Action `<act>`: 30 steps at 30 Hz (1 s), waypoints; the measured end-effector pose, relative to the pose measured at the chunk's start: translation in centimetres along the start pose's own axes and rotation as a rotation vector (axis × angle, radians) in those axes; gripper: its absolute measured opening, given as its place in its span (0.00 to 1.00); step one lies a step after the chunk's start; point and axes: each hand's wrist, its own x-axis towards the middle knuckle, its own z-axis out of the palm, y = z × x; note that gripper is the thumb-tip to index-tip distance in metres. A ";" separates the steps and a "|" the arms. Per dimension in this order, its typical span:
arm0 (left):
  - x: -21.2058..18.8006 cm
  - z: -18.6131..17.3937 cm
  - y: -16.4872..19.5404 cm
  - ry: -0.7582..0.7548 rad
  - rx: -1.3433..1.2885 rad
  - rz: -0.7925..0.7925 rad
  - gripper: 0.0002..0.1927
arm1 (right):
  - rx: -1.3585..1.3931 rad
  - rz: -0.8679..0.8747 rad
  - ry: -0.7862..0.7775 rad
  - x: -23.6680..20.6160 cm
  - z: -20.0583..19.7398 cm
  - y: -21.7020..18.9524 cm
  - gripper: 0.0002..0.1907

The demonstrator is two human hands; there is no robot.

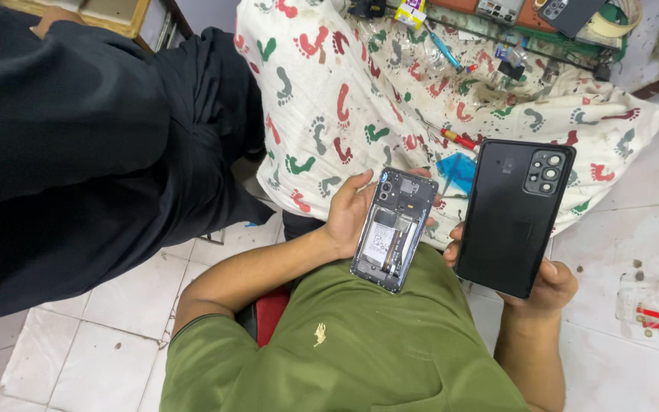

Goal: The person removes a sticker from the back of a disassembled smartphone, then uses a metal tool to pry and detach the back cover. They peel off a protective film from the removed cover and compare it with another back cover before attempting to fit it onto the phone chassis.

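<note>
My left hand [347,216] holds an opened phone [393,230] with its back off, so the battery and inner boards show. My right hand [549,286] grips a black phone back cover [512,216] from below, camera cut-outs at its top right. The two parts are side by side and apart, above my green shirt [345,343]. Most of my right hand's fingers are hidden behind the cover.
A white cloth with coloured footprint marks [329,91] covers the bench ahead, with a red-handled screwdriver [458,139], a blue pick [458,169] and phone parts [543,15] at the back. A person in black [78,145] stands close at the left. White tiled surfaces lie below and at the right.
</note>
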 end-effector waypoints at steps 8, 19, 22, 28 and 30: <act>-0.4 1.0 -0.1 -0.090 -0.100 -0.105 0.38 | -0.031 0.017 -0.008 -0.3 1.1 0.4 0.60; -0.4 1.8 0.9 -0.013 0.077 0.195 0.38 | -0.067 -0.016 0.029 0.6 1.9 1.7 0.57; -0.3 2.2 1.2 -0.041 0.092 0.243 0.36 | 0.107 -0.006 0.028 1.0 2.2 2.0 0.54; -0.2 2.6 1.5 0.066 0.076 0.237 0.37 | 0.371 0.031 -0.155 1.8 2.7 2.7 0.41; -0.1 2.6 1.5 0.110 0.080 0.234 0.38 | 0.310 0.025 -0.159 2.1 2.8 2.8 0.39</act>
